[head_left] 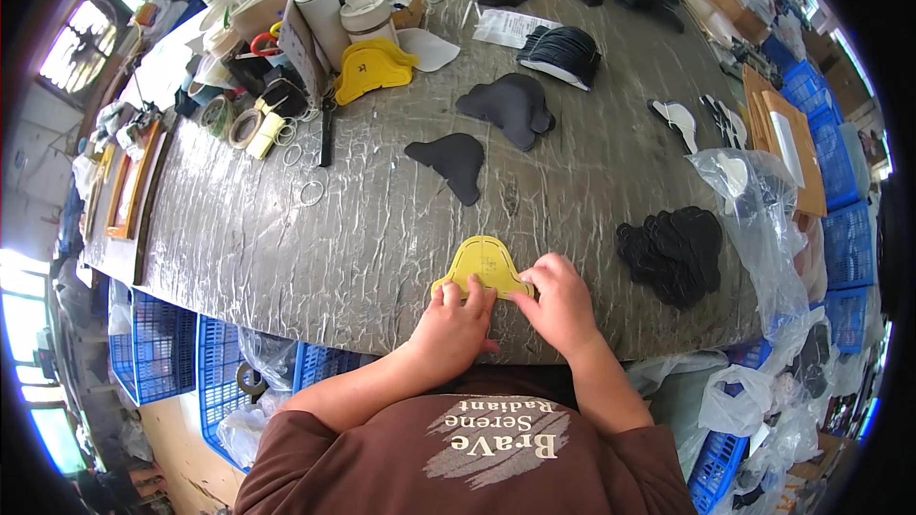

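Note:
A yellow bell-shaped pattern piece point(485, 256) with slots along its edge lies near the front of the table. My left hand point(450, 329) has its fingertips on the lower edge of this piece, with the thumb lower down beside it. At the right corner my right hand point(561, 303) pinches the same piece between thumb and fingers. Whether another layer lies beneath it cannot be seen. Just beyond are a single black curved piece point(453, 164) and a few overlapping black pieces point(508, 107).
Black cut pieces point(671, 256) are heaped at the right. Farther off lie a dark bundle point(560, 55) and more stacks. Yellow pieces point(372, 69), a white bottle point(318, 17) and tape rolls point(245, 128) crowd the back left. Blue crates point(153, 348) stand below the table edge.

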A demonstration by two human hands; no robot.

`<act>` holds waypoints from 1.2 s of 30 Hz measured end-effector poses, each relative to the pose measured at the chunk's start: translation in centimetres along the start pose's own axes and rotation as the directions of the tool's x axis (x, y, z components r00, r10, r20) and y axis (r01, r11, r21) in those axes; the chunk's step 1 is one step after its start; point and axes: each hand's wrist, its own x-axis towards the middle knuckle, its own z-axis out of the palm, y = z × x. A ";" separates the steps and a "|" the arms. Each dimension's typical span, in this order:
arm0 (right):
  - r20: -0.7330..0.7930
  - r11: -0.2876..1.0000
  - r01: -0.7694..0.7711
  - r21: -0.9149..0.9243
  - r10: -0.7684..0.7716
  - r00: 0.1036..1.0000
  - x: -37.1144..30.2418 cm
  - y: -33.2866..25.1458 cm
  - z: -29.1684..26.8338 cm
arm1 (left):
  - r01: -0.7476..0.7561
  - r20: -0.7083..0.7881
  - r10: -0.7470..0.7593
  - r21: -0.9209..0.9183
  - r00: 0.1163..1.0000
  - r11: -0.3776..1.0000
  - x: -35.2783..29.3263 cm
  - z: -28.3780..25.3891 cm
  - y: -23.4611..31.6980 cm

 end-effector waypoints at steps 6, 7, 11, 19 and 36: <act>-0.270 0.969 0.244 0.046 -0.223 0.937 4.5 -2.4 0.0 | 0.022 0.049 -0.021 -0.025 0.999 0.999 0.4 0.0 0.4; -0.116 0.967 0.092 0.237 -0.066 0.991 4.6 -2.3 0.7 | 0.012 0.034 -0.012 -0.021 0.999 1.000 0.4 0.0 0.4; 0.126 0.743 -0.136 0.655 0.070 0.990 5.5 -3.1 2.7 | -0.020 0.082 0.024 -0.052 0.996 0.998 0.6 -0.5 0.3; 0.211 0.817 -0.112 0.566 -0.012 0.977 5.8 -3.0 3.9 | -0.063 -0.048 0.061 -0.056 0.997 0.996 0.2 0.5 0.1; 0.055 0.850 -0.042 0.526 0.015 0.998 7.7 -1.2 3.8 | -0.037 -0.025 0.036 -0.042 0.999 0.998 0.2 0.2 0.2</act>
